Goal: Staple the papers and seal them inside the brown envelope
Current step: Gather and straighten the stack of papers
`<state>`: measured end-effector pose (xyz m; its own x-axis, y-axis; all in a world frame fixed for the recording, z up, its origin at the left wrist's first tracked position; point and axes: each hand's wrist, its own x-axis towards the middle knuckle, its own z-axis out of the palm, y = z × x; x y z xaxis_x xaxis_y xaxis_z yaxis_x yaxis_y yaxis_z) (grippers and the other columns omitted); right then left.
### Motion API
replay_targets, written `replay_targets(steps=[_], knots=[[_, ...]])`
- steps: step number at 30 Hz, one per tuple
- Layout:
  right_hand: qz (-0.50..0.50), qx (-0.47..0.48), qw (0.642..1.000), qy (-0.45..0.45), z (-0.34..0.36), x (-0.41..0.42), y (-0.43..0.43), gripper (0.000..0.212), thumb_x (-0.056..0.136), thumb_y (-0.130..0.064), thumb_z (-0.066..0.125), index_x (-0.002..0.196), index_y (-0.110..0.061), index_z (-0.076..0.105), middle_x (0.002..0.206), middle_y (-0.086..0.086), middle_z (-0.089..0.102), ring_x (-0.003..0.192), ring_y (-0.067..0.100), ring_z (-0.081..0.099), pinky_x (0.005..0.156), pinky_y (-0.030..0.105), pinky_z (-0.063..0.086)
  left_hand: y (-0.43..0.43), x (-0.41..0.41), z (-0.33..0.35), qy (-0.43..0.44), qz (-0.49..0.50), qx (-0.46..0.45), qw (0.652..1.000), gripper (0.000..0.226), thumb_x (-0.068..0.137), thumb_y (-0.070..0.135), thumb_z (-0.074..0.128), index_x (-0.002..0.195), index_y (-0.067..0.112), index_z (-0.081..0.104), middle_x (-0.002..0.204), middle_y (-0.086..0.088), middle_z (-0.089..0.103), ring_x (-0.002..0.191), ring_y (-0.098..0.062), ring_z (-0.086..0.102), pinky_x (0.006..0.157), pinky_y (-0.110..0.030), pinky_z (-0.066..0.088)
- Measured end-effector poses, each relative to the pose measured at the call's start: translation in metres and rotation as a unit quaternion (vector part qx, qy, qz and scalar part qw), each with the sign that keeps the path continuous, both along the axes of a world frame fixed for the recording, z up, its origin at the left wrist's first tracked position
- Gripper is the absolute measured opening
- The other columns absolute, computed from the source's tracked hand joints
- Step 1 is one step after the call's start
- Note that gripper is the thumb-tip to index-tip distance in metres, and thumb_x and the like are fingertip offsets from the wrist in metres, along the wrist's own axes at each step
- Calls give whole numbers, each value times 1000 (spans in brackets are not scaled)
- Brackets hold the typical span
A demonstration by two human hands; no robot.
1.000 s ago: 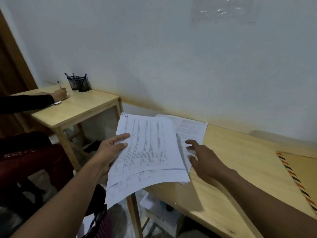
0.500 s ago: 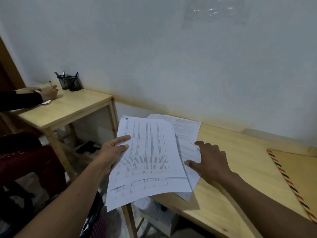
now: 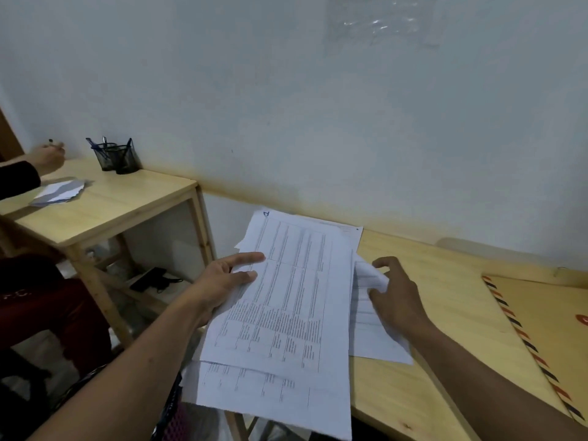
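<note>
The task is at its very start, judging by how things lie: the papers (image 3: 286, 313) are loose and being gathered, and nothing is stapled or packed yet. The left hand (image 3: 229, 281) holds a fanned stack by its left edge, two digits lying straight on the top page and the rest hidden beneath. The stack juts out past the near left corner of the surface (image 3: 445, 300), its lower pages slipping out of line with the top one. The right hand (image 3: 397, 297), just beside the stack, has its fingers curled onto a separate sheet (image 3: 372, 332) that lies on the surface, and the sheet's upper edge buckles up under them, so it seems to be picking that sheet up to add to the rest. Another page shows behind the stack, near the wall. The envelope (image 3: 553, 332), brown with a striped border, lies flat at the far right of the surface, well apart from both hands and untouched; whether its flap is open cannot be told. No stapler is in view. What likely remains is squaring the pages, stapling them, sliding them into the envelope and sealing it.
</note>
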<state>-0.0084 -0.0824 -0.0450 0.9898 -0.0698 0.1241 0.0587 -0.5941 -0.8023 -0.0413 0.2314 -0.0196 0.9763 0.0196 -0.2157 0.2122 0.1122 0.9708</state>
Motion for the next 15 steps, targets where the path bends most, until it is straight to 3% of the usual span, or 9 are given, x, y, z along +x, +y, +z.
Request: replay_targets(steps=[1,3,5,8,10,13,15], knots=[[-4,44,999,-1,4,2,-7,42,86,1,61,117,-25,48,97,14,66,62,18,55,50,21,43,0,3,0,-4,-12,22,1000,34,97,-1,58,117,20,75,130,-8,67,107,-30,72,93,-47,57],[10,159,987,34,15,9,-21,43,85,1,66,112,-28,48,105,22,67,66,26,60,60,31,49,-3,7,4,-8,-32,75,997,32,96,3,62,113,25,77,126,-8,70,105,-33,72,83,-44,60],[35,236,966,100,32,13,-33,49,85,1,72,118,-24,45,103,18,70,71,28,66,64,36,53,-11,9,11,-11,-47,104,993,28,95,5,63,109,25,77,118,-7,73,98,-35,73,73,-41,60],[83,161,972,153,53,22,-50,58,82,-2,75,130,-17,45,99,11,75,78,27,71,63,36,54,-26,14,16,-22,-73,126,989,21,95,6,65,103,20,78,111,-3,76,98,-33,73,77,-42,61],[132,138,966,173,65,26,-59,56,82,-11,76,132,-18,52,106,10,76,91,29,74,76,44,59,-36,19,15,-56,-98,155,981,19,93,5,67,98,19,78,118,4,74,113,-23,68,92,-40,57],[234,198,919,246,83,27,-66,37,86,-27,72,122,-20,68,115,12,74,99,29,73,75,40,61,-52,23,14,-88,-126,200,968,13,86,10,75,95,19,77,121,3,72,116,-19,65,99,-36,51],[253,154,924,242,95,29,-65,23,90,-18,68,113,-17,70,113,13,74,90,23,74,69,33,59,-62,27,12,-95,-138,224,960,14,81,17,81,94,19,76,118,3,73,114,-19,65,101,-38,50]])
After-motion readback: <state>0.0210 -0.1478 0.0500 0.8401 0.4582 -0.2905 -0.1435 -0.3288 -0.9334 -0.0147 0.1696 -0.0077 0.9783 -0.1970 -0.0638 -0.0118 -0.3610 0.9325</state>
